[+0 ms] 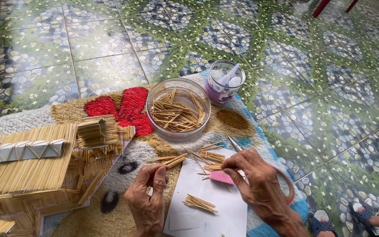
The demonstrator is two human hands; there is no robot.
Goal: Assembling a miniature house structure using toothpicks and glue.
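Note:
My left hand (148, 197) rests on a patterned rug (128, 109), fingers curled around what looks like a small dark item; I cannot make it out. My right hand (255, 180) pinches a small row of toothpicks (212, 166) above a white paper sheet (207, 206). A pink card (221, 177) lies under the right fingers. More toothpick bundles (200, 203) lie on the paper and beside it. A clear round bowl (178, 109) of loose toothpicks stands just beyond my hands.
A toothpick model house (36, 162) fills the left. A small plastic cup (225, 81) holding a white item stands behind the bowl. Metal tweezers (234, 143) lie by the paper, a tape roll (289, 188) under my right wrist. Sandalled feet (365, 217) show at bottom right.

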